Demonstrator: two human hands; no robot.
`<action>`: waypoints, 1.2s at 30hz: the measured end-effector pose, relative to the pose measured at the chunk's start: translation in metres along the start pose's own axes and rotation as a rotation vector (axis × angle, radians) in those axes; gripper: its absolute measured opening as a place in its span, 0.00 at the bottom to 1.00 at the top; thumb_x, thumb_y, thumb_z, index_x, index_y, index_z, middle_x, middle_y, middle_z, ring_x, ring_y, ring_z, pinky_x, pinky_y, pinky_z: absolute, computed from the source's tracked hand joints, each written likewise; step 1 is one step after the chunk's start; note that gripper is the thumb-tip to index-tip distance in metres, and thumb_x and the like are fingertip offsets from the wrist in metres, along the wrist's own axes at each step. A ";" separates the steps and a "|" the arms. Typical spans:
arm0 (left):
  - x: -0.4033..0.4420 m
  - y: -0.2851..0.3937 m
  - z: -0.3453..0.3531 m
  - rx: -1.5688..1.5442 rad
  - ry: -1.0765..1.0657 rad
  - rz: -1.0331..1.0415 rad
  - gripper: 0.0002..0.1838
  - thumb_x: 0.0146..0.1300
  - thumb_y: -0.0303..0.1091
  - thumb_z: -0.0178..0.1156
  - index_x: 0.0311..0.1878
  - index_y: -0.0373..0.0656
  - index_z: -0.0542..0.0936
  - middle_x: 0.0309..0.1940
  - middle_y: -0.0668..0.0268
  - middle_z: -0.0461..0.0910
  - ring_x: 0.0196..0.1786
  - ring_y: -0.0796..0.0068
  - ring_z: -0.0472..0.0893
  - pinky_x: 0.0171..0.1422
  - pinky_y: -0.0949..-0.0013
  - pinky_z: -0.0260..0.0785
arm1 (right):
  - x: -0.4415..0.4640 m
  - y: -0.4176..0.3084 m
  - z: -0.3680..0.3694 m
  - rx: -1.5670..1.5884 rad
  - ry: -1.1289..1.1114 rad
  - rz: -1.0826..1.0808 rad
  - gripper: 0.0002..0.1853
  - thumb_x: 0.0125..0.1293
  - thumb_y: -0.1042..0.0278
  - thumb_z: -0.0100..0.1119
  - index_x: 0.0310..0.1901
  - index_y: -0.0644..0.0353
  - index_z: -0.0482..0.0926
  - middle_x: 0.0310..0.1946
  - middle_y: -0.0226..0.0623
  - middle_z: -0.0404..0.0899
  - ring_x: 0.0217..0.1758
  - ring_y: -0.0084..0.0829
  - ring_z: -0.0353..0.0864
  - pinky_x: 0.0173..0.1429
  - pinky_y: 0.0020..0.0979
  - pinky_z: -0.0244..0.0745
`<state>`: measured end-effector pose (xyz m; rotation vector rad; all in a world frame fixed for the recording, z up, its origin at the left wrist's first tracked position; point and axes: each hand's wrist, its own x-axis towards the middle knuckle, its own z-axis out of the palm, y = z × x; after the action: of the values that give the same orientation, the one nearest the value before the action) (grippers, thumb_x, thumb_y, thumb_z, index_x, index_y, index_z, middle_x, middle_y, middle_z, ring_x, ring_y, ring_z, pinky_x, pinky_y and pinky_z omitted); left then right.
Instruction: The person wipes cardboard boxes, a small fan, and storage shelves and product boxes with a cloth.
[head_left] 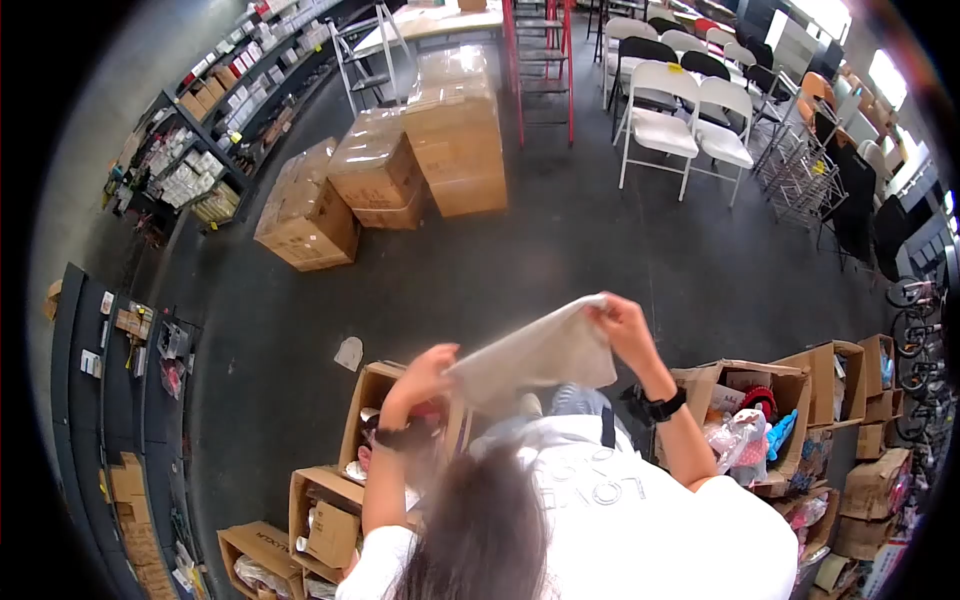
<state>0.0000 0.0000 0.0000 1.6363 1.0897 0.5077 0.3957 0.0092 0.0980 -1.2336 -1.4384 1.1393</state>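
Note:
A flat, off-white, cloth-like piece (540, 350) is stretched out in front of my body, slanting up to the right; whether it is fabric or a soft bag I cannot tell. My right hand (622, 325) pinches its upper right corner. At its lower left end, my left hand (422, 375) has its fingers closed on the edge, slightly blurred. Below my left arm stands an open cardboard box (365, 400) with mixed items inside. To the right of my right forearm is another open box (790, 385) holding plastic-wrapped and coloured goods.
Large taped cartons (455, 150) stand ahead, beside a red stepladder (543, 85). Folding chairs (662, 110) fill the far right. Shelving (95, 400) runs along the left. A small pale scrap (349, 353) lies on the dark floor (560, 240). More open boxes (265, 550) sit at lower left.

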 end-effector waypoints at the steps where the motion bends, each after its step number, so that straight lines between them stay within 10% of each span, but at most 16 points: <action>1: 0.002 0.041 0.021 0.010 0.019 0.035 0.19 0.54 0.27 0.63 0.51 0.35 0.81 0.57 0.59 0.79 0.62 0.71 0.75 0.62 0.66 0.71 | -0.012 -0.006 -0.013 -0.010 0.048 0.029 0.06 0.70 0.71 0.63 0.43 0.63 0.82 0.32 0.23 0.81 0.36 0.13 0.73 0.40 0.21 0.71; 6: 0.189 0.089 -0.094 0.153 -0.009 -0.057 0.13 0.53 0.27 0.61 0.43 0.35 0.79 0.30 0.55 0.83 0.35 0.66 0.84 0.41 0.63 0.74 | 0.193 0.053 -0.035 0.327 -0.043 0.129 0.13 0.63 0.75 0.68 0.49 0.62 0.79 0.40 0.28 0.82 0.44 0.18 0.79 0.49 0.24 0.76; 9: 0.271 0.057 -0.136 0.379 0.193 -0.142 0.16 0.51 0.30 0.71 0.39 0.36 0.75 0.33 0.48 0.82 0.39 0.47 0.82 0.42 0.60 0.73 | 0.281 0.073 -0.028 0.173 -0.311 0.204 0.18 0.54 0.79 0.68 0.49 0.62 0.82 0.42 0.32 0.83 0.46 0.24 0.80 0.53 0.27 0.75; 19: 0.461 0.017 -0.358 0.518 0.649 -0.192 0.09 0.62 0.30 0.63 0.43 0.39 0.79 0.34 0.47 0.80 0.39 0.42 0.80 0.42 0.56 0.71 | 0.679 0.123 0.071 -0.285 -0.627 0.013 0.16 0.64 0.75 0.57 0.53 0.58 0.81 0.46 0.46 0.84 0.50 0.43 0.83 0.55 0.37 0.75; 28: 0.568 -0.134 -0.517 -0.071 0.625 -0.583 0.25 0.75 0.50 0.51 0.57 0.35 0.76 0.42 0.54 0.82 0.39 0.60 0.86 0.30 0.60 0.83 | 0.907 0.179 0.218 -0.288 -0.750 0.051 0.18 0.60 0.75 0.53 0.52 0.56 0.83 0.44 0.51 0.84 0.49 0.53 0.82 0.52 0.45 0.77; 36: 0.752 -0.159 -0.745 0.209 0.645 -0.359 0.24 0.76 0.49 0.49 0.55 0.34 0.77 0.44 0.46 0.82 0.47 0.46 0.80 0.53 0.58 0.70 | 1.147 0.105 0.315 -0.581 -0.451 -0.542 0.12 0.50 0.76 0.60 0.38 0.57 0.83 0.40 0.46 0.81 0.50 0.49 0.80 0.52 0.45 0.76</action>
<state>-0.2676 1.0364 -0.0255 1.4292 1.9262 0.7222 -0.0105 1.1285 0.0115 -0.8711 -2.3849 0.6547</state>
